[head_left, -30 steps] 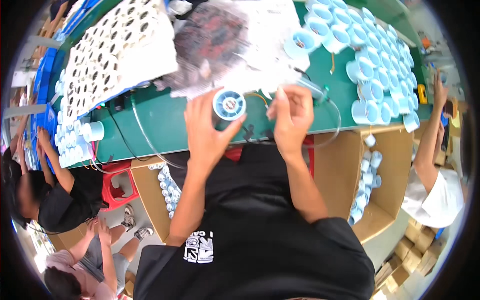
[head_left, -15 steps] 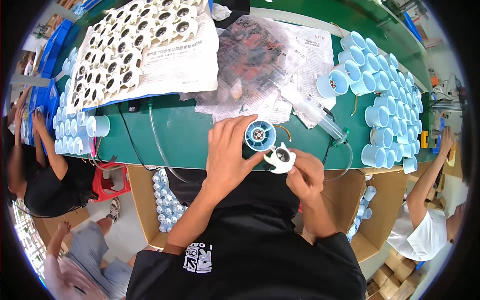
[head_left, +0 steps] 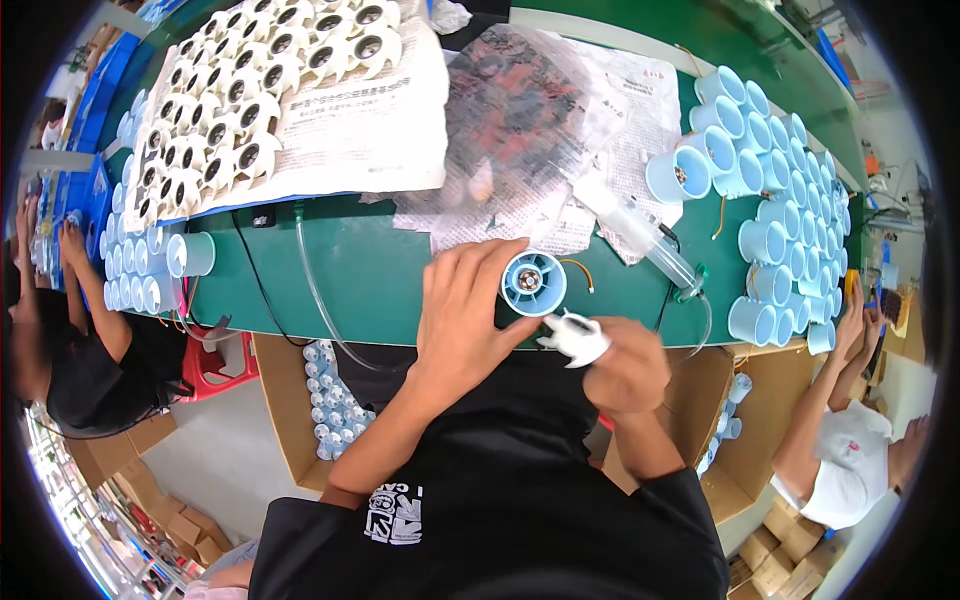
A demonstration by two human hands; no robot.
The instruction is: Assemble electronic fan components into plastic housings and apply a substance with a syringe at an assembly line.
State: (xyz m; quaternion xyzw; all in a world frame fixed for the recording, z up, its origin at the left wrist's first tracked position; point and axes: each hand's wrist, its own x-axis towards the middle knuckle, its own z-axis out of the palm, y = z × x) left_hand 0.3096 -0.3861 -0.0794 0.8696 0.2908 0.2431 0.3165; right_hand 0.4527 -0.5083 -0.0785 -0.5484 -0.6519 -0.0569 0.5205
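Note:
My left hand (head_left: 462, 320) is wrapped round the side of a light blue fan housing (head_left: 513, 304), at the front of the green table. The open end faces up, showing spokes and a round metal motor part in the middle. A thin wire (head_left: 579, 266) with a small white plug sticks out on its right. Just below and right of the housing, my right hand (head_left: 630, 368) pinches a white fan impeller (head_left: 577, 339) with curved blades. The impeller is tilted, and its blades point toward the housing without going into it. The right fingers are somewhat blurred.
White impellers with dark hubs (head_left: 249, 157) lie in rows on newspaper at left. A clear syringe (head_left: 650, 245) with a hose lies right of centre. Many blue housings (head_left: 765, 240) stand at right, others (head_left: 190, 254) at left. Cardboard boxes (head_left: 285, 400) are below the table edge.
My right hand has turned the impeller from hub-up to tilted and moved it slightly right and down. The housing in my left hand sits slightly farther right in view.

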